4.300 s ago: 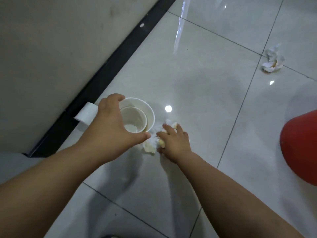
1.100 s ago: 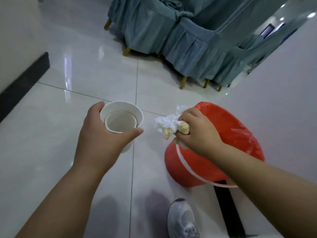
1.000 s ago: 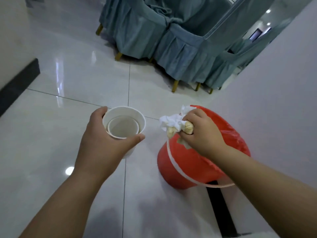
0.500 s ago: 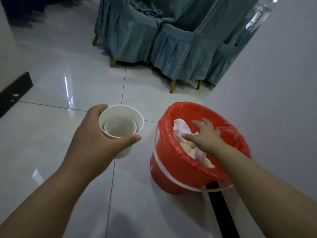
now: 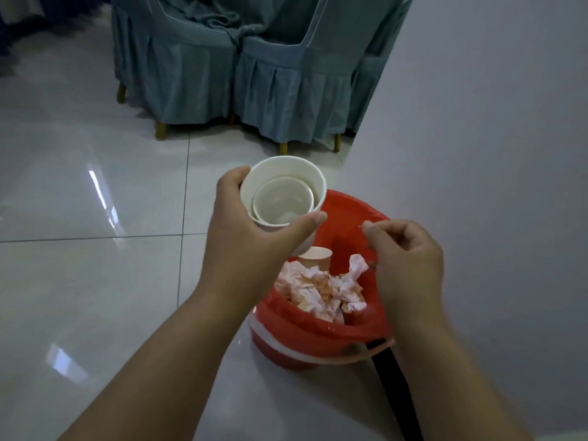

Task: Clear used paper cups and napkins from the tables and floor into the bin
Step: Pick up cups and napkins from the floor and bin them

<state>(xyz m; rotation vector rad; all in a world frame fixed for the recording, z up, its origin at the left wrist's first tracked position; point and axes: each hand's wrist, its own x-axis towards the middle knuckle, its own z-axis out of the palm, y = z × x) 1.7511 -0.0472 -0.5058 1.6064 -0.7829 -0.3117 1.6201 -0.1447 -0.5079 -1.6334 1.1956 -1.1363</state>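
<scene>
My left hand (image 5: 241, 249) grips a white paper cup (image 5: 283, 173) with a smaller cup nested inside it. It holds them upright over the left rim of the red bin (image 5: 318, 327). The bin has a red liner and stands on the floor against the wall. Crumpled napkins (image 5: 318, 288) and a paper cup (image 5: 315, 257) lie inside it. My right hand (image 5: 407, 265) hovers above the bin's right side with its fingers loosely curled and nothing in them.
Chairs in blue-grey covers (image 5: 222, 74) stand a short way behind the bin. A pale wall (image 5: 477, 154) with a black baseboard (image 5: 391, 386) runs along the right. Glossy white floor tiles (image 5: 95, 281) spread to the left.
My right hand dropped the crumpled napkin into the bin and has lifted out with nothing in it. My left hand has carried the nested cups right, to the bin's rim.
</scene>
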